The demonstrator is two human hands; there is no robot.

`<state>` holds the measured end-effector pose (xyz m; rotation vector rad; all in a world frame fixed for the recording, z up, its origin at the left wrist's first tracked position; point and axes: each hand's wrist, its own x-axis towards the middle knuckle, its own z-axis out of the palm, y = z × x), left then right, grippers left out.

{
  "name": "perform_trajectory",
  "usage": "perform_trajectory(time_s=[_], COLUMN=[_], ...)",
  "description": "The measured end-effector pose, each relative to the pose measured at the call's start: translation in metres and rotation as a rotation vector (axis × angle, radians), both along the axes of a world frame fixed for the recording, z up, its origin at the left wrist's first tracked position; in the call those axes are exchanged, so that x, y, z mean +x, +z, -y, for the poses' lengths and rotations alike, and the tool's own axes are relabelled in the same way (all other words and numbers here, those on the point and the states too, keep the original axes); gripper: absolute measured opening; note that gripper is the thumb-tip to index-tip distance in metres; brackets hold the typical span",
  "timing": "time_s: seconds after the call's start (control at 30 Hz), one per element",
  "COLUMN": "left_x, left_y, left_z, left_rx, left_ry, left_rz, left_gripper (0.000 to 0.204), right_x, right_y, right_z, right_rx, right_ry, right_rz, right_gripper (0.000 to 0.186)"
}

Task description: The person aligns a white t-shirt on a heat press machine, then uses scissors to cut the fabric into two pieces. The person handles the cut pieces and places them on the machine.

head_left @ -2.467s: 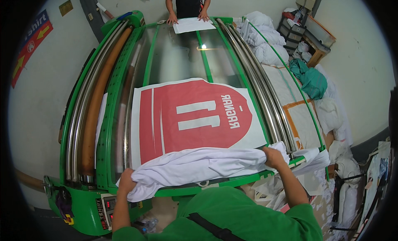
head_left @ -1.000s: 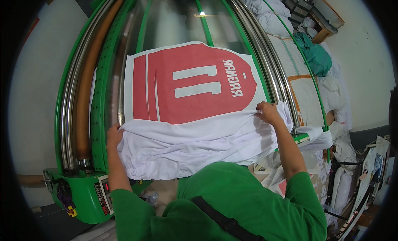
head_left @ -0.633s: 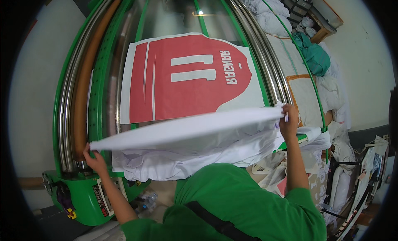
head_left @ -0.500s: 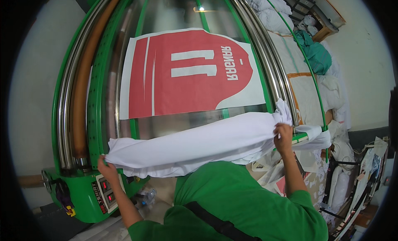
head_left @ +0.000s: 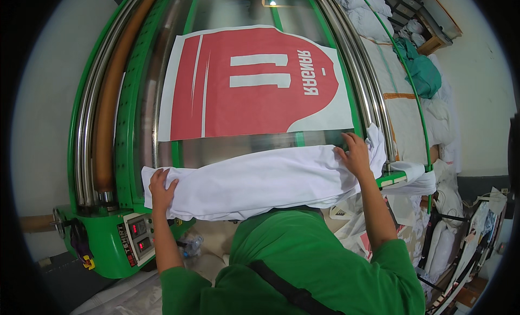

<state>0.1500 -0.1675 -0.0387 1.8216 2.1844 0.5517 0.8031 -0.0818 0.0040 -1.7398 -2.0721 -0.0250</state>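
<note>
A length of white fabric (head_left: 254,179) lies across the near end of a wide green-framed machine, its near edge by my waist. On its left end rests my left hand (head_left: 162,189), thumb and fingers spread apart. My right hand (head_left: 357,155) is at the fabric's right end, fingers apart and reaching past its far edge. Some of the cloth bunches up beside that wrist. Beyond the fabric, a red jersey-shaped print on white paper (head_left: 246,98) lies flat on the machine's shiny bed (head_left: 233,154). Neither hand touches the paper.
Metal rollers (head_left: 357,66) run along the right side, and a brown roller (head_left: 108,125) along the left. A control panel (head_left: 139,236) with red displays is at the near left. White bundles and a green bag (head_left: 421,71) lie to the right.
My hands have let go of the fabric's ends and moved inward and away from me, fingers now spread. The print and machine appear slightly shifted as the view moved.
</note>
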Motion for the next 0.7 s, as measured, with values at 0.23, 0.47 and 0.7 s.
perform_trajectory(time_s=[0.23,0.47,0.7], left_x=[0.041,0.018,0.019], left_y=[0.014,0.037,0.139], left_z=[0.006,-0.028,-0.059], left_rx=[-0.070,0.056,0.334], left_ry=[-0.189,-0.033,0.021], left_rz=[-0.011,0.444,0.583], left_gripper=[0.045,0.014,0.013], right_x=[0.025,0.014,0.019], right_y=[-0.001,0.065,0.113], right_z=[-0.028,-0.051,-0.061], right_rx=[-0.507,-0.106,0.209], right_ry=[0.016,-0.128,-0.200], right_rz=[-0.308,-0.457,-0.464], right_gripper=[0.022,0.024,0.016])
